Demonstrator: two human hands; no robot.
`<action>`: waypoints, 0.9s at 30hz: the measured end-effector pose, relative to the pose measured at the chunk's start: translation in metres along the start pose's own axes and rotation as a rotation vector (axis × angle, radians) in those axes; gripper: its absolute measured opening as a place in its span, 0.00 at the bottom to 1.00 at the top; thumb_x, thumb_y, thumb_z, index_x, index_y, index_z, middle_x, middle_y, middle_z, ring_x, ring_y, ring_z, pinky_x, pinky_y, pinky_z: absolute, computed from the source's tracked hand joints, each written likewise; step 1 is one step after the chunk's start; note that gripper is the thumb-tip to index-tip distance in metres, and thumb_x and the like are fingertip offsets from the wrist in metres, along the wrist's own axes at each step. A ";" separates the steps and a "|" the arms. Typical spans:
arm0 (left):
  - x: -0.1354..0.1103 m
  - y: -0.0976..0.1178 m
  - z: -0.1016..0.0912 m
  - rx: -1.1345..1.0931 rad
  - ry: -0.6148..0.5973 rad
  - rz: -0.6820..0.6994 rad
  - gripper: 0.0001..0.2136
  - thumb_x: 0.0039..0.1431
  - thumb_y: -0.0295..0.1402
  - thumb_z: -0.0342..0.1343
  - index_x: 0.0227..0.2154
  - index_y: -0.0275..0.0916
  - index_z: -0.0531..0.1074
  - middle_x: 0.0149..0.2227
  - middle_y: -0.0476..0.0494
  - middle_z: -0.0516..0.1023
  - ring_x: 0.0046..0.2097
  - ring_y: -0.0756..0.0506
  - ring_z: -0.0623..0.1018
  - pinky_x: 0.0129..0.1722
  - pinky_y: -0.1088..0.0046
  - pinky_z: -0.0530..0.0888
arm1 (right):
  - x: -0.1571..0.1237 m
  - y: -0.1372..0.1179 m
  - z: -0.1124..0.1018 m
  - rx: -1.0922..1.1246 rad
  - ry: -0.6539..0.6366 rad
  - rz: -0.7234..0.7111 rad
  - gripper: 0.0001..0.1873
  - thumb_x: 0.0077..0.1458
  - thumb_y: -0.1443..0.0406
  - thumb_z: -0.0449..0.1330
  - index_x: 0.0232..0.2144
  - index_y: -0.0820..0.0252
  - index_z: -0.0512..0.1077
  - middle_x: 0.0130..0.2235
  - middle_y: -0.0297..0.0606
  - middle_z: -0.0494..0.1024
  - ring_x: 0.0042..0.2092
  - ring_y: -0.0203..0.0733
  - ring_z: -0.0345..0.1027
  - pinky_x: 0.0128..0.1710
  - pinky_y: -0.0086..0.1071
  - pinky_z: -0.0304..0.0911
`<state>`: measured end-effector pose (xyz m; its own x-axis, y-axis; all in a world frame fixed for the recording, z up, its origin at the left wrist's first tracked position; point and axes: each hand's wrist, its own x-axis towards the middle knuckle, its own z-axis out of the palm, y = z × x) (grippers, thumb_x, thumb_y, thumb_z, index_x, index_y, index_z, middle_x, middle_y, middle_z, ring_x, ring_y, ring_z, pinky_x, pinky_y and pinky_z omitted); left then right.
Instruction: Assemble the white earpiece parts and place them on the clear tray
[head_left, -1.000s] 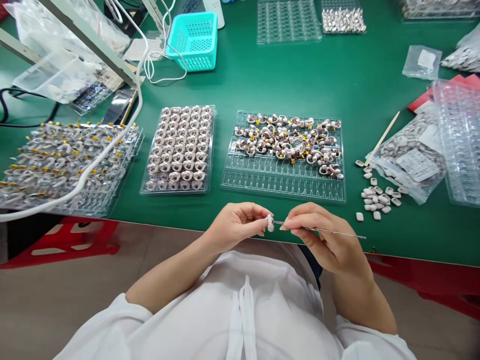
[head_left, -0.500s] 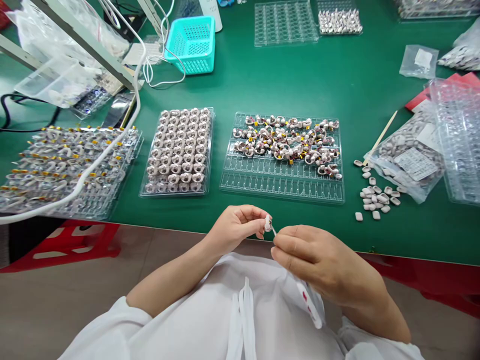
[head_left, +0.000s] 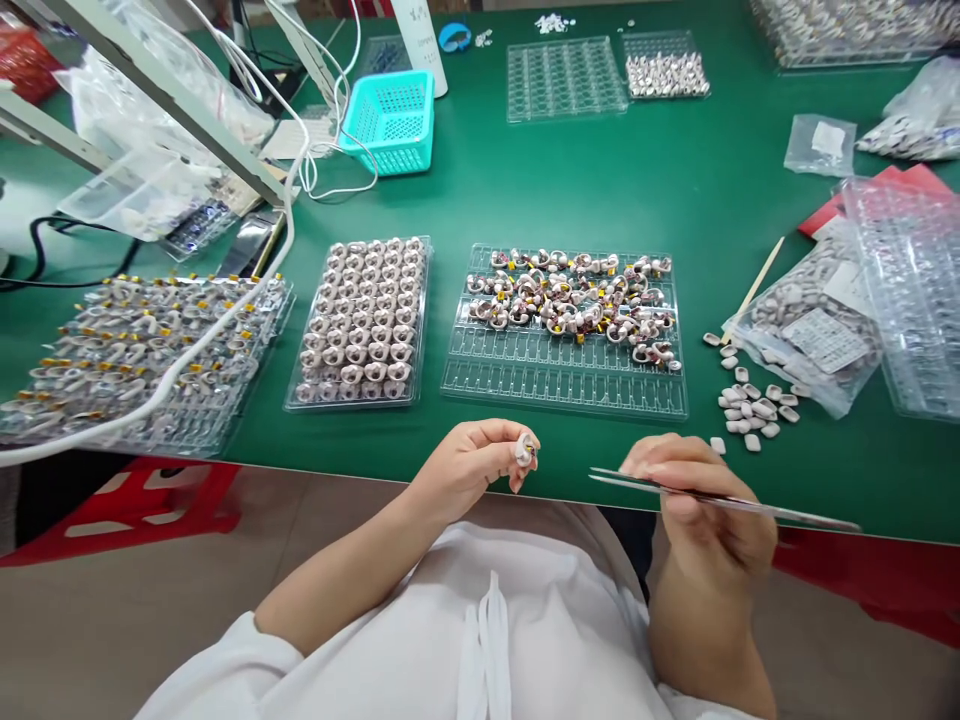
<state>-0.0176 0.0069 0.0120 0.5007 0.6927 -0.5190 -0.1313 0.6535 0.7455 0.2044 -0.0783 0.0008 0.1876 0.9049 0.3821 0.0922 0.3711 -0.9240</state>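
My left hand [head_left: 469, 460] pinches a small white earbud-like part [head_left: 524, 451] at the near table edge. Metal tweezers [head_left: 720, 500] are gripped in my right hand [head_left: 694, 500], their tips pointing left about a hand's width from the part. Ahead lies a clear tray [head_left: 562, 375] with a loose heap of similar parts in its far half. To its left stands a tray of neatly rowed parts [head_left: 364, 320].
A stacked tray of parts with yellow tabs [head_left: 135, 350] sits at the left under a white cable [head_left: 225, 300]. Small white caps [head_left: 750, 405] and a bag of them [head_left: 810, 320] lie at the right. A teal basket [head_left: 390, 120] and more trays [head_left: 566, 80] stand far back.
My right hand has drawn the tweezers away from the part and to the right. The left hand stays put with the part.
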 end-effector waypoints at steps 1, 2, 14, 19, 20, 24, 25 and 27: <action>0.000 0.001 0.000 0.005 0.007 0.001 0.09 0.48 0.34 0.67 0.26 0.33 0.77 0.24 0.47 0.73 0.25 0.52 0.69 0.26 0.76 0.68 | -0.002 0.002 -0.005 0.016 0.043 -0.032 0.09 0.64 0.63 0.57 0.42 0.54 0.77 0.34 0.41 0.76 0.37 0.48 0.74 0.37 0.45 0.72; -0.001 0.002 0.001 0.017 0.021 0.008 0.08 0.48 0.34 0.67 0.26 0.33 0.77 0.23 0.48 0.73 0.24 0.52 0.69 0.26 0.77 0.67 | -0.003 0.003 -0.012 0.022 0.074 -0.055 0.10 0.64 0.63 0.56 0.42 0.55 0.77 0.32 0.40 0.75 0.36 0.48 0.73 0.36 0.46 0.71; 0.022 -0.009 0.003 0.272 0.023 0.106 0.08 0.56 0.37 0.63 0.29 0.36 0.79 0.27 0.44 0.74 0.28 0.49 0.70 0.28 0.74 0.69 | -0.012 0.003 -0.119 -1.038 0.384 0.274 0.14 0.63 0.59 0.57 0.43 0.59 0.78 0.38 0.41 0.77 0.38 0.44 0.71 0.40 0.37 0.66; 0.025 -0.012 0.005 0.281 0.009 0.122 0.08 0.58 0.36 0.63 0.30 0.36 0.79 0.28 0.46 0.74 0.29 0.49 0.70 0.30 0.74 0.69 | 0.004 0.024 -0.117 -1.170 0.150 0.224 0.13 0.61 0.59 0.59 0.41 0.60 0.77 0.41 0.43 0.77 0.33 0.42 0.68 0.36 0.37 0.66; 0.025 -0.012 0.005 0.274 0.008 0.119 0.08 0.58 0.37 0.63 0.30 0.36 0.79 0.27 0.46 0.74 0.29 0.50 0.70 0.31 0.74 0.69 | 0.007 0.028 -0.116 -1.201 0.113 0.222 0.13 0.61 0.59 0.59 0.42 0.60 0.77 0.41 0.44 0.77 0.33 0.42 0.68 0.37 0.38 0.67; 0.023 -0.010 0.005 0.178 0.035 0.086 0.08 0.57 0.36 0.64 0.30 0.35 0.79 0.28 0.46 0.75 0.28 0.51 0.71 0.30 0.74 0.68 | 0.014 0.040 -0.119 -1.303 0.040 0.155 0.12 0.61 0.61 0.56 0.40 0.60 0.77 0.39 0.44 0.77 0.37 0.47 0.69 0.41 0.40 0.67; 0.022 -0.010 0.006 0.131 0.037 0.064 0.08 0.56 0.36 0.65 0.30 0.35 0.78 0.28 0.46 0.75 0.27 0.51 0.70 0.29 0.75 0.68 | 0.015 0.042 -0.120 -1.331 0.033 0.125 0.12 0.61 0.62 0.56 0.40 0.60 0.78 0.38 0.44 0.77 0.38 0.47 0.69 0.42 0.40 0.67; 0.023 -0.009 0.007 0.010 0.018 0.009 0.08 0.54 0.35 0.65 0.30 0.33 0.78 0.28 0.46 0.75 0.27 0.52 0.70 0.28 0.75 0.68 | 0.016 0.047 -0.124 -1.392 0.032 0.052 0.12 0.61 0.63 0.55 0.39 0.61 0.78 0.37 0.45 0.78 0.40 0.49 0.70 0.42 0.40 0.67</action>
<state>0.0006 0.0150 -0.0034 0.4836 0.7045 -0.5195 -0.1277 0.6439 0.7543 0.3329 -0.0724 -0.0350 0.2409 0.8990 0.3658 0.9669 -0.1895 -0.1710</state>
